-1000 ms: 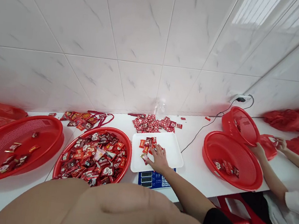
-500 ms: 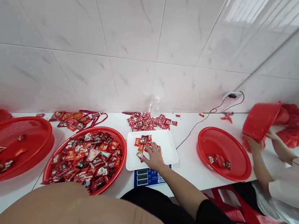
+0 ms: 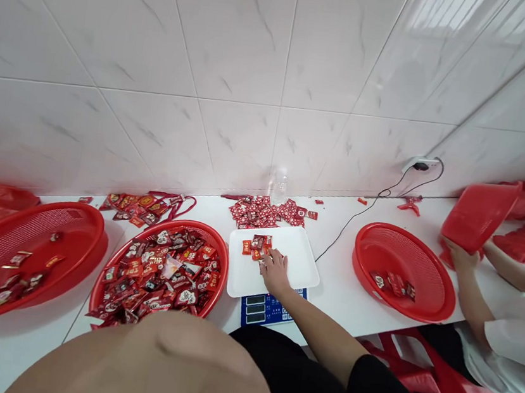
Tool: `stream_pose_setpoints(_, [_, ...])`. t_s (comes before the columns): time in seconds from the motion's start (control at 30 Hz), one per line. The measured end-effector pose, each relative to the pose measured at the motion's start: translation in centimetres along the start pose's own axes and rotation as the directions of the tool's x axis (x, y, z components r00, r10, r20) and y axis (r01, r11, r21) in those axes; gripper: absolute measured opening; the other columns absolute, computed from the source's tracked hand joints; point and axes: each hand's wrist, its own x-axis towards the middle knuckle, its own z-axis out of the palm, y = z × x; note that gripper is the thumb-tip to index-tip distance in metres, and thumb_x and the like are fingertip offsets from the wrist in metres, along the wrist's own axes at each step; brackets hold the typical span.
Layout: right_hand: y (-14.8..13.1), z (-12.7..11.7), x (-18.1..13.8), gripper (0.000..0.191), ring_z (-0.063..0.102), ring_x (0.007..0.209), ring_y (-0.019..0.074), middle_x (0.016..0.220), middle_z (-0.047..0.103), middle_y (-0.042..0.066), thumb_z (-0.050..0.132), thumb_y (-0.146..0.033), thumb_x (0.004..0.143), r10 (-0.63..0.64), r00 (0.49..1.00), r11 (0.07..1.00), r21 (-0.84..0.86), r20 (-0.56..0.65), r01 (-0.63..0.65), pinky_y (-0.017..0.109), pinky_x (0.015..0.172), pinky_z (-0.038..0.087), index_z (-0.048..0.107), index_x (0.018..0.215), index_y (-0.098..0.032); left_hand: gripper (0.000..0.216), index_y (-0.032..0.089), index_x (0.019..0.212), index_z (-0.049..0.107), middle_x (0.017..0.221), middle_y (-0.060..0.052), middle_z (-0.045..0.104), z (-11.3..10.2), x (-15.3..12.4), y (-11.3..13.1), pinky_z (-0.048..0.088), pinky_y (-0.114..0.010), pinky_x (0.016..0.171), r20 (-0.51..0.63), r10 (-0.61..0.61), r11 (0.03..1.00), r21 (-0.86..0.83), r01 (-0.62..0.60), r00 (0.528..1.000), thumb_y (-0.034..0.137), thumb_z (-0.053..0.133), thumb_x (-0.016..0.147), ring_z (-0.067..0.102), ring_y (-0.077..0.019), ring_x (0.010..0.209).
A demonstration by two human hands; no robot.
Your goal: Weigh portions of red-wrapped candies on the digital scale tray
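My right hand [image 3: 275, 276] is over the white tray [image 3: 301, 252] of a blue scale [image 3: 266, 309]. Its fingers bend down with the thumb drawn in, closed around a small wrapped candy mostly hidden under them. Just beyond the fingertips lie several red and brown wrapped candies [image 3: 257, 242] on the tray. At the bottom, a large blurred patch of bare skin very near the camera seems to be my left arm or hand; no fingers show. Left of the scale stands a red basket [image 3: 222, 252] heaped with wrapped candies [image 3: 162, 267].
A pile of small red packets [image 3: 260, 212] and a clear bottle [image 3: 279, 186] stand behind the tray. Red baskets [image 3: 100, 227] [image 3: 358, 265] with a few candies flank the area. Far right, a co-worker's hands [image 3: 459, 254] tilt a red tub [image 3: 478, 213]. A cable [image 3: 350, 219] reaches the wall socket.
My right thumb has drawn in toward the fingers, and the candy beside it is now mostly covered. The view has shifted slightly left. The co-worker's tub is tilted further.
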Motion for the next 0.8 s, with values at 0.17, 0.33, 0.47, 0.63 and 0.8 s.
stream_pose_setpoints(0.17, [1.6,-0.6,0.6,0.037,0.041,0.120,0.0222,0.129,0.048,0.010,0.039,-0.015,0.089,-0.067,0.998,0.997,0.033,-0.017,0.068,0.038,0.103,0.030,0.056,0.121,-0.023,0.016,0.033,0.074,0.070,0.086,-0.001,0.071,-0.2,6.6,-0.4,0.056,-0.042,0.079,-0.122,0.228,0.971,-0.048,-0.235,0.966,0.038,0.055,0.073,0.066,-0.0235,0.087])
stream_pose_setpoints(0.33, [3.1,-2.0,1.7,0.036,0.051,0.105,0.0198,0.116,0.053,0.010,0.042,-0.019,0.089,-0.035,0.999,0.995,0.097,0.006,0.034,0.030,0.096,0.037,0.057,0.121,-0.019,0.015,0.019,0.088,0.065,0.089,-0.005,0.068,4.3,10.5,-7.9,0.053,-0.032,0.073,-0.072,-0.247,0.936,-0.275,0.219,0.966,0.025,0.055,0.078,0.064,-0.0167,0.074])
stream_pose_setpoints(0.47, [2.8,-3.2,2.5,0.035,0.055,0.101,0.0182,0.114,0.056,0.010,0.040,-0.027,0.090,0.125,0.988,0.938,0.335,-0.086,-0.090,0.030,0.092,0.042,0.054,0.121,-0.017,0.026,0.019,0.099,0.057,0.099,-0.008,0.066,7.6,10.5,-14.0,0.052,-0.029,0.069,0.198,-0.545,0.604,-0.581,0.545,0.815,0.029,0.064,0.076,0.064,-0.0148,0.074])
stream_pose_setpoints(0.63, [-0.8,-4.1,1.7,0.035,0.057,0.098,0.0172,0.108,0.061,0.007,0.043,-0.036,0.089,0.098,0.982,0.833,0.554,-0.162,0.008,0.030,0.090,0.044,0.053,0.115,-0.017,0.040,0.019,0.106,0.051,0.102,-0.011,0.065,9.5,11.4,-16.0,0.052,-0.035,0.082,0.433,-0.606,0.187,-0.738,0.648,0.667,0.050,0.058,0.081,0.066,-0.0194,0.088])
stream_pose_setpoints(0.8, [-5.2,-4.9,-0.8,0.028,0.056,0.101,0.0186,0.109,0.062,0.006,0.050,-0.034,0.086,-0.265,0.960,0.811,0.518,-0.092,0.274,0.033,0.093,0.043,0.059,0.109,-0.021,0.041,0.018,0.085,0.055,0.078,-0.005,0.065,9.6,13.0,-16.0,0.054,-0.032,0.073,0.441,-0.498,0.059,-0.842,0.537,0.747,0.058,0.047,0.084,0.065,-0.0165,0.072])
